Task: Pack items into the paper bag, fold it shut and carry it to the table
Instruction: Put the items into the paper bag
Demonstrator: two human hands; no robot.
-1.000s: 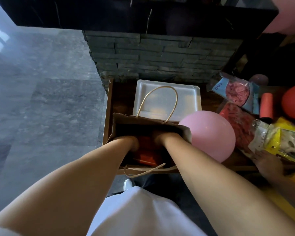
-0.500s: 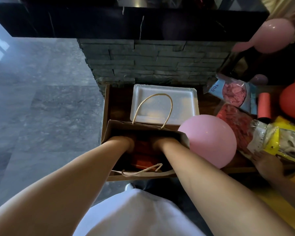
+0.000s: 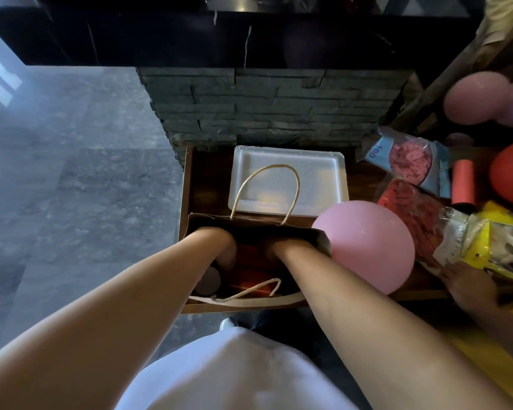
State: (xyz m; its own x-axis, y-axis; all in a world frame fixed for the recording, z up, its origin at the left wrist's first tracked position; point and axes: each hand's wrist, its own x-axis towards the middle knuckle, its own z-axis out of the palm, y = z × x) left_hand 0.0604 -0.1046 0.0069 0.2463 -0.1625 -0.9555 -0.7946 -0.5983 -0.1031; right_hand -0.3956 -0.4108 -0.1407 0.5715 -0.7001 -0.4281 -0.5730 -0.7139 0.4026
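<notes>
A brown paper bag (image 3: pixel 320 241) with rope handles stands open on a low wooden table (image 3: pixel 208 173). Both my forearms reach down into it. My left hand (image 3: pixel 224 247) and my right hand (image 3: pixel 274 247) are deep inside the bag, and their fingers are hidden in the dark. A red item (image 3: pixel 249 279) and a dark round thing (image 3: pixel 209 281) lie in the bag beneath my hands. What either hand grips cannot be made out.
A white foam tray (image 3: pixel 288 179) lies behind the bag. A pink balloon (image 3: pixel 365 247) touches the bag's right side. Packets of balloons (image 3: pixel 409 161), a red roll (image 3: pixel 464 184), more balloons (image 3: pixel 474 97) and another person's hand (image 3: pixel 468 287) crowd the right. A stone wall (image 3: pixel 264 108) stands behind.
The view has tilted and shifted a little. My hands stay inside the bag, and the near rope handle has drooped lower over the bag's front edge.
</notes>
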